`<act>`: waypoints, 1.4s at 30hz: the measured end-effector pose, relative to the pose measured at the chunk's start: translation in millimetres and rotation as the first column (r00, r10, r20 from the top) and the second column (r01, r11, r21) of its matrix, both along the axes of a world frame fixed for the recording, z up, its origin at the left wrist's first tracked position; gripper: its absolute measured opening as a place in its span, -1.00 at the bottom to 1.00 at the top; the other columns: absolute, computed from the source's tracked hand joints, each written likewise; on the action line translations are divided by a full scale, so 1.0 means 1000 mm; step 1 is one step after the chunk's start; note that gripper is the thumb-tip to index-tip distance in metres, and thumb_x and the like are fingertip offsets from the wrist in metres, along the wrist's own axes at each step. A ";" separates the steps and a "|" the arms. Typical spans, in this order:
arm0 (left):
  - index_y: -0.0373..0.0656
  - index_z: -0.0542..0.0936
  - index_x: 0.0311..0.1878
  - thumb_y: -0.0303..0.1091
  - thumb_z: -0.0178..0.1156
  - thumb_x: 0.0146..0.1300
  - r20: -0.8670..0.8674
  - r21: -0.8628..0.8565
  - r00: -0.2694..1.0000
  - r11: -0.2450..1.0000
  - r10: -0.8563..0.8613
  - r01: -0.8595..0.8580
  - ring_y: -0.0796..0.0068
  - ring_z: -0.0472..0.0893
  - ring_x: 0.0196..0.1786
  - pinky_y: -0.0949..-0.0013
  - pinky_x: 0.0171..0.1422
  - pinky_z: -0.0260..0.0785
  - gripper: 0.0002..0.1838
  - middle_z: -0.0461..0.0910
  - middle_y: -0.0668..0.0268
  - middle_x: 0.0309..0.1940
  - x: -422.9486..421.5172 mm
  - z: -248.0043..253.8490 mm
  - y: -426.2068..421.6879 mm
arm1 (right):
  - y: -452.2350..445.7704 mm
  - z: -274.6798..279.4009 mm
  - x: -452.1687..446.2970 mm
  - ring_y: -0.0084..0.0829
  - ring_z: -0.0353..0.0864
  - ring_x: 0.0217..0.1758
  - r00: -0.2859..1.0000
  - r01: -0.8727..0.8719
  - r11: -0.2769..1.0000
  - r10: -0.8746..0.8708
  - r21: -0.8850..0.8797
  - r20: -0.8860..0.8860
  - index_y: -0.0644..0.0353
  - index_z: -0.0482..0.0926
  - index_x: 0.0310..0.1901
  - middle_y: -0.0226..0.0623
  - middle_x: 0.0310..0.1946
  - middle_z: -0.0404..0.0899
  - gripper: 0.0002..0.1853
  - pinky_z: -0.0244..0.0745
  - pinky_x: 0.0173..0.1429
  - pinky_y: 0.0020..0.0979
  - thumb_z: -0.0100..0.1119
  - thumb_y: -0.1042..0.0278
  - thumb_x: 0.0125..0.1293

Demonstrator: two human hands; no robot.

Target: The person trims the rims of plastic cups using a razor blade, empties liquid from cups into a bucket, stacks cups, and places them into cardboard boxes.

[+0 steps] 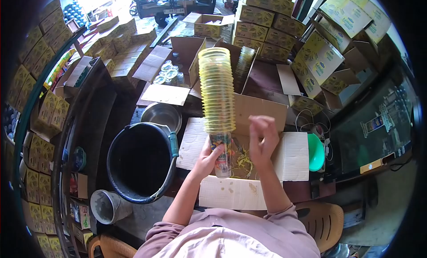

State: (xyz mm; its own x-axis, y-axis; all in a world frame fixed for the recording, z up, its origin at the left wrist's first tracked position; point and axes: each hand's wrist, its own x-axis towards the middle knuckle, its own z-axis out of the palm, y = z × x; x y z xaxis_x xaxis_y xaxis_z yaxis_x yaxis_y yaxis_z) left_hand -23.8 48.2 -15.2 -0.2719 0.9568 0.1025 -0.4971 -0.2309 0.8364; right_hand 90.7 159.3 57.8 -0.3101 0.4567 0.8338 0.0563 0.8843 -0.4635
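Observation:
My left hand (209,159) is wrapped round the lower end of a tall stack of nested clear plastic cups (217,93) with yellow rims. The stack stands nearly upright, its lowest cup printed in several colours. To the right of it, my right hand (264,138) is raised with loosely bent fingers, apart from the cups and with nothing visible in it. Below both hands is an open cardboard box (227,193) with its flaps folded out. Yellow strips (243,162) lie inside that box.
At left stand a large black bucket (116,169), a metal bowl (176,113) and a grey pail (100,209). A green bowl (316,153) sits at right. Behind are an open box of lidded jars (169,73), more cups (245,62) and stacked yellow cartons (253,15).

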 end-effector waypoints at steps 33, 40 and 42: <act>-0.26 0.17 0.21 -0.28 -0.02 0.27 0.033 0.173 0.999 0.985 -0.025 0.019 0.45 0.41 0.07 0.38 0.16 0.25 -0.51 0.40 0.18 0.04 0.008 0.007 -0.041 | -0.077 0.009 0.000 -0.25 0.29 0.07 0.987 0.073 0.984 -0.094 0.160 0.127 0.17 0.52 -0.10 -0.29 -0.06 0.50 -0.65 0.09 0.14 -0.25 0.16 0.24 0.06; -0.26 0.16 0.22 -0.27 0.01 0.27 0.018 0.185 1.000 0.983 -0.001 -0.003 0.46 0.38 0.10 0.38 0.18 0.22 -0.49 0.39 0.21 0.04 0.008 0.002 -0.041 | -0.079 0.024 -0.002 -0.30 0.25 -0.03 0.978 0.127 0.974 -0.154 0.186 0.142 0.20 0.50 0.01 -0.35 -0.21 0.49 -0.52 0.07 0.08 -0.27 0.14 0.15 0.05; -0.25 0.16 0.22 -0.28 0.02 0.26 0.016 0.183 1.000 0.983 -0.005 0.002 0.47 0.37 0.11 0.38 0.19 0.21 -0.48 0.38 0.22 0.06 0.007 0.002 -0.043 | -0.078 0.024 -0.003 -0.31 0.24 -0.04 0.974 0.142 0.967 -0.175 0.212 0.146 0.18 0.51 0.01 -0.37 -0.22 0.48 -0.52 0.07 0.07 -0.27 0.14 0.13 0.05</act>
